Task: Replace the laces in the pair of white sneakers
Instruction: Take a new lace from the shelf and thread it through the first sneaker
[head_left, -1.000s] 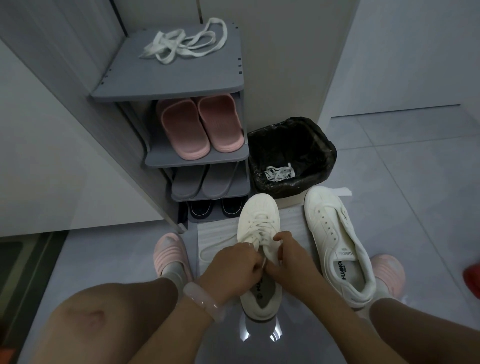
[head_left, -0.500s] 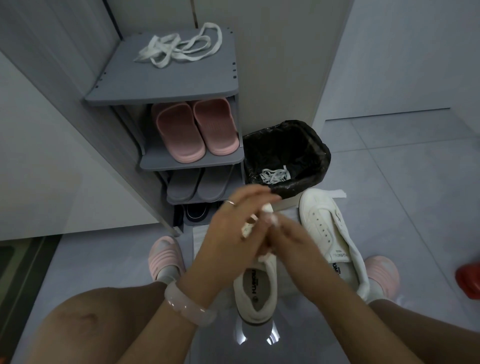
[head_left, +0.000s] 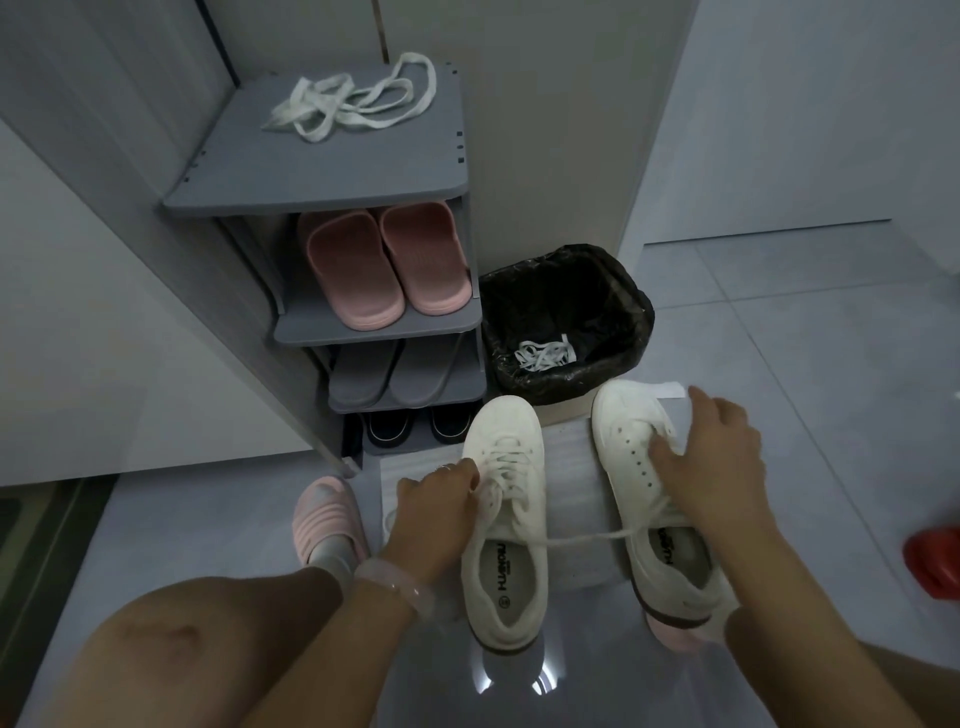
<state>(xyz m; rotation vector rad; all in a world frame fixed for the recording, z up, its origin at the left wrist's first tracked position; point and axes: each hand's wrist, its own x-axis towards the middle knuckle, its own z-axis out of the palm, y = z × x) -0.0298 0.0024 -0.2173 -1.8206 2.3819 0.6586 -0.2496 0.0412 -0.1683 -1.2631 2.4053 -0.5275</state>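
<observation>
Left hand is closed, pinching the lace at the upper eyelets of the laced sneaker, which sits on a grey mat just right of that hand; one lace end trails from it across to the unlaced sneaker. Right hand lies spread open over that sneaker's eyelet area, fingers touching it, gripping nothing I can tell. Beyond both hands: a black-lined bin with an old lace inside, and a spare lace on top of the grey shoe rack.
</observation>
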